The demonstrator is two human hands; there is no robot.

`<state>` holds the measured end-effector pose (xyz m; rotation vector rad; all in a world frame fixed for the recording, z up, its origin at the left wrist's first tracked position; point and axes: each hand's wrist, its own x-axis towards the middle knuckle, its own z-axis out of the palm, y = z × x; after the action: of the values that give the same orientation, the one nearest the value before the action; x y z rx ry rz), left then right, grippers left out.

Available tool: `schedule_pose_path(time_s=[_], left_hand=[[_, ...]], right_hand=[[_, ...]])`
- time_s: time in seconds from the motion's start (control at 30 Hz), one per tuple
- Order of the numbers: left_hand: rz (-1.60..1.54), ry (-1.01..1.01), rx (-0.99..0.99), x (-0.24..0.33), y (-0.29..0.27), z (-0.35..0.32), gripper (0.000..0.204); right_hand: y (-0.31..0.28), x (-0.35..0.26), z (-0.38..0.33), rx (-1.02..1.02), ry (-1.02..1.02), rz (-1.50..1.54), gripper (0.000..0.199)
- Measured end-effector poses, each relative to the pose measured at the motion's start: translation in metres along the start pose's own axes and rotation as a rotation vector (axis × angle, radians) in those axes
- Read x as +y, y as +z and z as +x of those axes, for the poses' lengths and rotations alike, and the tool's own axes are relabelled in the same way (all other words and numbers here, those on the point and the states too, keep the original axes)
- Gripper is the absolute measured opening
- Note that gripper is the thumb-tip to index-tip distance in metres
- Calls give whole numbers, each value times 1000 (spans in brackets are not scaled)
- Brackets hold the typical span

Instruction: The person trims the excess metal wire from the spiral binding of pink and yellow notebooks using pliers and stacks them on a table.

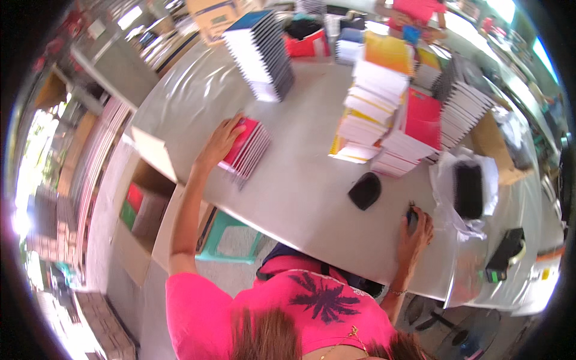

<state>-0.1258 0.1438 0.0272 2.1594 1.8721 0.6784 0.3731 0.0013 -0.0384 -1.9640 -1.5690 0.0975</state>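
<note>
The small stack of notebooks with a red cover (pixel 246 150) lies near the left edge of the tabletop (pixel 300 198), and the left hand (pixel 223 141) rests flat on top of it with open fingers. The right hand (pixel 415 231) is at the near edge of the tabletop, its fingers closed around a small dark object (pixel 411 214) which I cannot identify. A black oval pouch (pixel 365 191) lies beside it, and tall piles of notebooks (pixel 384 114) stand farther back.
</note>
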Motion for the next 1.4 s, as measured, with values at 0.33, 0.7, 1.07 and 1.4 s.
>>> schedule_pose_path(time_s=[0.33,0.7,1.07,1.4], left_hand=[[23,188,67,99,-23,-18,51],[-478,259,-424,148,69,-50,49],[-564,485,-398,208,64,-41,41],[-579,675,-6,248,41,-47,39]], right_hand=[[-31,-27,63,180,-7,668,23],[-28,-86,141,31,102,954,52],[-35,-85,144,67,123,1005,35],[-62,-87,93,276,-155,829,26]])
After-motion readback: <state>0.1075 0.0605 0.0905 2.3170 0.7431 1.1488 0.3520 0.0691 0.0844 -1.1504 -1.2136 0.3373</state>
